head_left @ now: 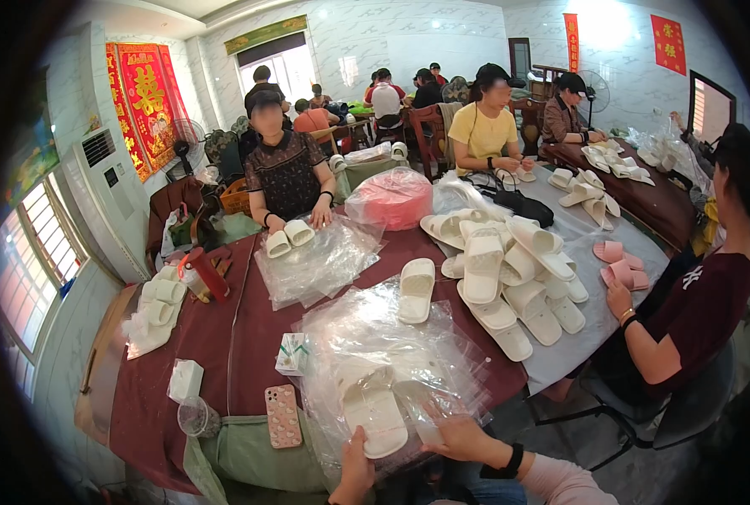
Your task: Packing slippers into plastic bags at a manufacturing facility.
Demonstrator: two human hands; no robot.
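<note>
Slipper of cream-white, foam-like material (pixel 385 431): judged light, mildly flexible and hard to damage; the smooth sole may slide against loose film.
Hold point: the side edge near the heel looks the sound place to grip, clear of the strap opening; the strap itself would probably give under pressure.
Slipper finish: pale and even where visible; rounded heel, flat footbed, broad strap across the front; fine surface marks are too small to judge.
Slipper position: before the person at the near side of the table, strap end pointing away, heel toward the body, at the near edge of a spread of clear, crinkled plastic bags (pixel 328 341); whether film covers the strap cannot be told.
Left hand (pixel 357 468): closed on the slipper's left edge near the heel, thumb uppermost.
Right hand (pixel 466 438): partly open, fingers reaching toward the film at the slipper's right; whether they grip anything cannot be told.
Bag surroundings: pink patterned phone case (pixel 283 417) and small white-and-green box (pixel 292 354) to the left; one loose cream-white slipper (pixel 416 290) on the far part; heaped cream-white slippers (pixel 482 265) beyond, to the right.
Table cover: dark red cloth (pixel 249 362).
</note>
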